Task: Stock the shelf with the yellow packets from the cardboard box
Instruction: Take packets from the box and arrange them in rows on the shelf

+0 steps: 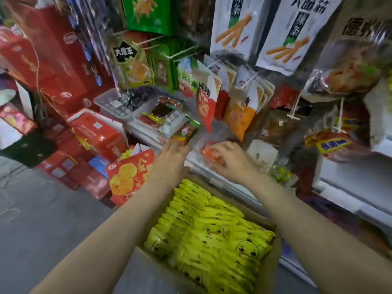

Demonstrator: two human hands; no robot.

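Note:
A cardboard box [273, 270] sits low in the middle, packed with several yellow packets [210, 236] printed with a cartoon face. Both arms reach over it to the white shelf [233, 187]. My left hand [171, 158] touches a green and red snack packet [186, 130] at the front of a clear tray; whether it grips it is unclear through the blur. My right hand [231, 160] rests fingers down on an orange-red packet [209, 153] lying on the shelf. A few yellow packets [282, 174] lie on the shelf right of that hand.
Snack bags hang from white pegs [293, 109] above the shelf, close over my hands. Clear trays [118, 105] of sweets stand at the shelf's left. Red gift boxes [97, 134] are stacked on the grey floor [42, 219] to the left.

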